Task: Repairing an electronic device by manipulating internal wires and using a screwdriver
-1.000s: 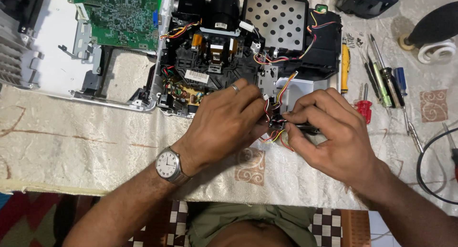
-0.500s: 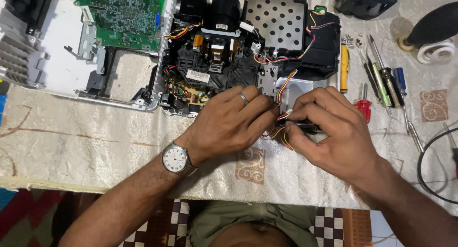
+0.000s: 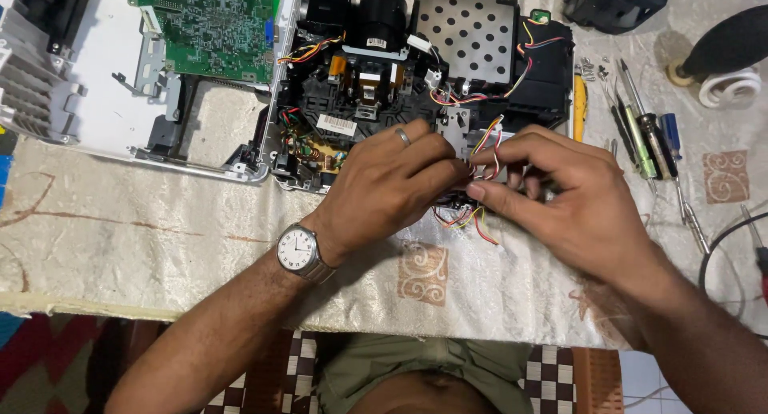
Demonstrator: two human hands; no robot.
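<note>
- Wires (image 3: 480, 218) pinched between your left hand (image 3: 392, 186) and right hand (image 3: 560, 198): red, yellow, black and white strands.
- Ring (image 3: 403, 136) on your left hand: silver band.
- Wristwatch (image 3: 297, 249) behind that grip: white dial, silver case.
- Chassis (image 3: 352, 86) just beyond your fingers: black, with orange and copper parts.
- Perforated plate (image 3: 472, 34) beyond the grip: grey, dotted with black holes.
- Circuit board (image 3: 212, 26) far left of the grip: green.
- Housing (image 3: 96, 110) beneath it: white.
- Tablecloth (image 3: 160, 246) under your hands: cream with brown swirl squares.
- Screwdrivers (image 3: 648, 142) right of your right hand: green, blue and yellow handles.
</note>
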